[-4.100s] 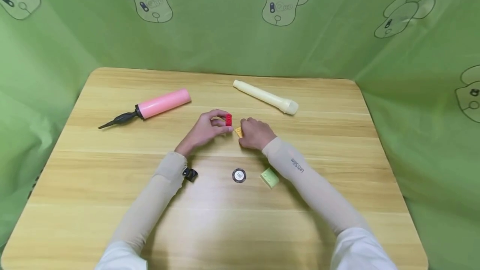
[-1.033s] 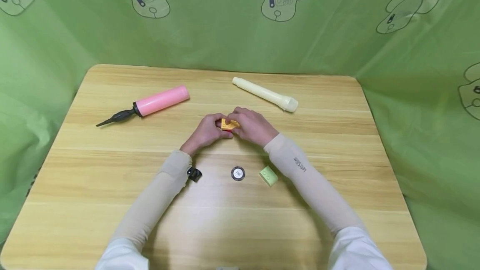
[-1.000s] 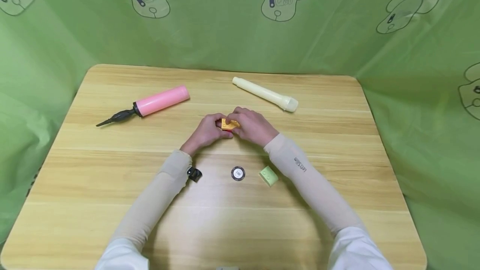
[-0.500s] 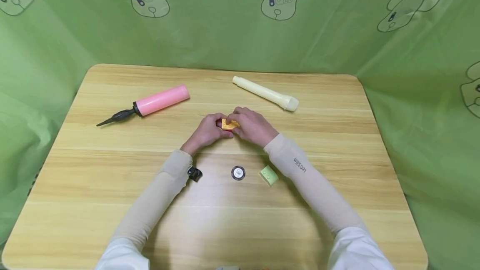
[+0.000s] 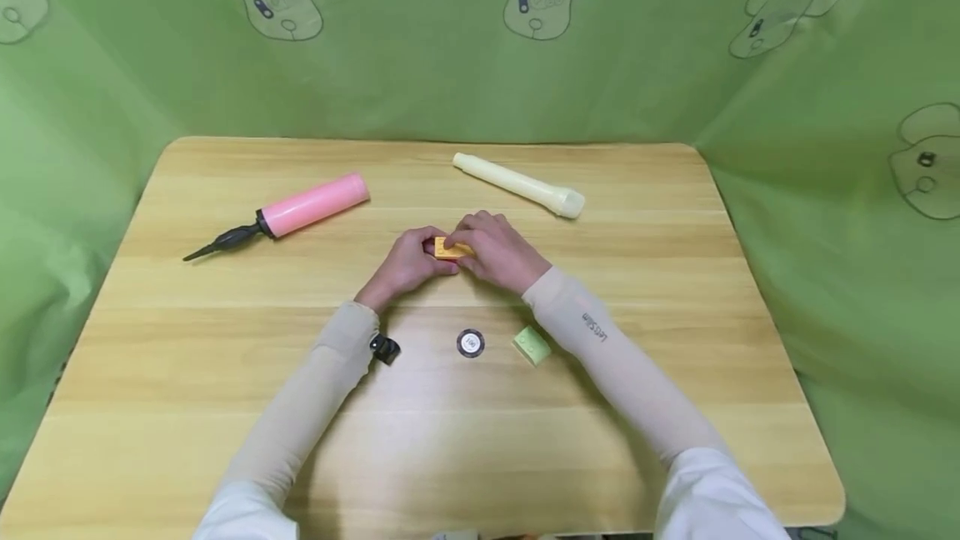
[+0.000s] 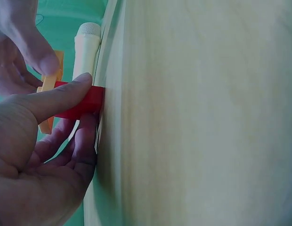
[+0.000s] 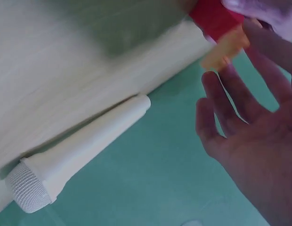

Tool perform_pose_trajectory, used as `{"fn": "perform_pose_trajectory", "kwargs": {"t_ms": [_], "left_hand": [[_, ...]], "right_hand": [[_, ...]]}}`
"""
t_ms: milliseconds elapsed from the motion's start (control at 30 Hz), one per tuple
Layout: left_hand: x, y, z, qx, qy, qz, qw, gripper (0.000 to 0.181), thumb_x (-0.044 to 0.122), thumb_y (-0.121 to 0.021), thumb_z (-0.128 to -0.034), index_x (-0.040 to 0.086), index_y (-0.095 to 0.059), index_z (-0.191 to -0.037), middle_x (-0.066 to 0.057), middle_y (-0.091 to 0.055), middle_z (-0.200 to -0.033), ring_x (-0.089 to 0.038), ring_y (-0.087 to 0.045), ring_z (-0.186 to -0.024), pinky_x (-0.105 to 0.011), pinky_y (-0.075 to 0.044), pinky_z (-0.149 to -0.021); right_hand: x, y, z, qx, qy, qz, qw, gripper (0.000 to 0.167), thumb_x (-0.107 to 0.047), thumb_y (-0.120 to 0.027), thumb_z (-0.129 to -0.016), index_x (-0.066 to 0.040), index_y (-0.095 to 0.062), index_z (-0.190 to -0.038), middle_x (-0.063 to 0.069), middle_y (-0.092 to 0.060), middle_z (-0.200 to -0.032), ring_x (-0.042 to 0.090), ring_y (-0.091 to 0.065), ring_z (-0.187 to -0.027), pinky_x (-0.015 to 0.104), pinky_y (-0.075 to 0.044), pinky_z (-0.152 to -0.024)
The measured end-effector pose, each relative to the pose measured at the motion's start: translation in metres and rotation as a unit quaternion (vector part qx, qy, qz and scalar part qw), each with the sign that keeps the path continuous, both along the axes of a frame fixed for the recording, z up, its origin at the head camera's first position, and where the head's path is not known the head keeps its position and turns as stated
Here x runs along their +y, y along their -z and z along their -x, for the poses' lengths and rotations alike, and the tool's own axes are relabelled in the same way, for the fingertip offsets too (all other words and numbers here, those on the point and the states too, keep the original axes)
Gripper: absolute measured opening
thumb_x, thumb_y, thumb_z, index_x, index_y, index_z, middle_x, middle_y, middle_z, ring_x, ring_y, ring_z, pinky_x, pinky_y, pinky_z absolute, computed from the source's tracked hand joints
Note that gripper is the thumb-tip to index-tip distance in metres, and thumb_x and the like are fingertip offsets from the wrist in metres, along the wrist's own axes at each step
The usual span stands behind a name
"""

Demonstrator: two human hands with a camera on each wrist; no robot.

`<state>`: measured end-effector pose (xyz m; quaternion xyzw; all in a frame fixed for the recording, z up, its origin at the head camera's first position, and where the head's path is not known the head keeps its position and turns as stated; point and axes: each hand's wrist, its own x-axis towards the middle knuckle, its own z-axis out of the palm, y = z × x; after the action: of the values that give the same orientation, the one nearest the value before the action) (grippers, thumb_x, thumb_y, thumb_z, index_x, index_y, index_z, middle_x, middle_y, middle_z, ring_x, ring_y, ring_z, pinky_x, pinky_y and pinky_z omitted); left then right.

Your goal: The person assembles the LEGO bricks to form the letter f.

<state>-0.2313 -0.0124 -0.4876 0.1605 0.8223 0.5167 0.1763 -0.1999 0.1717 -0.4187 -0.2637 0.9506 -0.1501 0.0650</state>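
Note:
In the left wrist view the left hand (image 6: 47, 155) grips a red block (image 6: 87, 102) between thumb and fingers, low against the table top. An orange studded plate (image 5: 444, 249) lies against the red block's top. The right hand (image 5: 501, 252) pinches this plate between thumb and fingers; in the right wrist view the orange plate (image 7: 225, 48) touches the red block (image 7: 215, 20), and other fingers of that hand are spread. Most of the red block is hidden under plate and fingers in the head view.
A pink pump (image 5: 315, 205) with black nozzle lies back left, a cream microphone (image 5: 519, 184) at the back. Nearer the front are a black object (image 5: 387, 349) by the left wrist, a round chip (image 5: 471, 343) and a green block (image 5: 532, 346). Green curtains surround the table (image 5: 450, 457).
Compared with the earliest frame, the right hand has brought the orange plate left onto the red block, which has turned in the left hand. Recently the hands barely moved; the head view shifted slightly.

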Motion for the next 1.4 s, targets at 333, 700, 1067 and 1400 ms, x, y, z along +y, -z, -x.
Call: {"fn": "perform_pose_trajectory", "kwargs": {"t_ms": [333,700,1067,1400], "left_hand": [[-0.023,-0.007,0.001,0.002,-0.033,0.009,0.9994,0.055,0.008,-0.087,-0.0761,-0.004,-0.061,-0.124,-0.016,-0.068,-0.102,-0.024,-0.063,-0.088,-0.031,-0.051,-0.077],[-0.029,-0.012,-0.003,-0.01,-0.044,0.011,0.9989,0.056,0.008,-0.086,-0.0768,-0.003,-0.06,-0.126,-0.014,-0.065,-0.103,-0.024,-0.06,-0.088,-0.031,-0.05,-0.075],[-0.036,-0.016,-0.005,-0.017,-0.057,0.012,0.9982,0.058,0.009,-0.087,-0.0772,-0.004,-0.059,-0.127,-0.015,-0.064,-0.102,-0.025,-0.059,-0.088,-0.031,-0.049,-0.077],[-0.036,-0.019,-0.004,-0.011,-0.06,0.01,0.9981,0.059,0.008,-0.087,-0.0764,-0.005,-0.059,-0.126,-0.017,-0.065,-0.102,-0.026,-0.06,-0.089,-0.032,-0.05,-0.078]], "right_hand": [[0.05,-0.046,0.0,0.003,0.03,0.043,0.9986,0.041,-0.005,-0.073,-0.089,-0.01,-0.066,-0.129,0.014,-0.061,-0.132,0.032,-0.053,-0.124,0.051,-0.035,-0.11],[0.113,-0.039,-0.031,-0.109,0.053,0.036,0.9919,0.046,0.008,-0.069,-0.087,-0.002,-0.063,-0.131,0.017,-0.066,-0.123,0.031,-0.065,-0.102,0.046,-0.053,-0.091],[0.126,-0.008,-0.036,-0.136,-0.017,0.03,0.9902,0.046,0.006,-0.078,-0.081,-0.004,-0.068,-0.126,0.013,-0.066,-0.119,0.027,-0.065,-0.096,0.042,-0.055,-0.086],[0.121,-0.002,-0.033,-0.137,-0.008,0.027,0.9902,0.037,0.005,-0.077,-0.082,-0.007,-0.073,-0.117,0.007,-0.07,-0.114,0.023,-0.067,-0.096,0.04,-0.056,-0.086]]}}
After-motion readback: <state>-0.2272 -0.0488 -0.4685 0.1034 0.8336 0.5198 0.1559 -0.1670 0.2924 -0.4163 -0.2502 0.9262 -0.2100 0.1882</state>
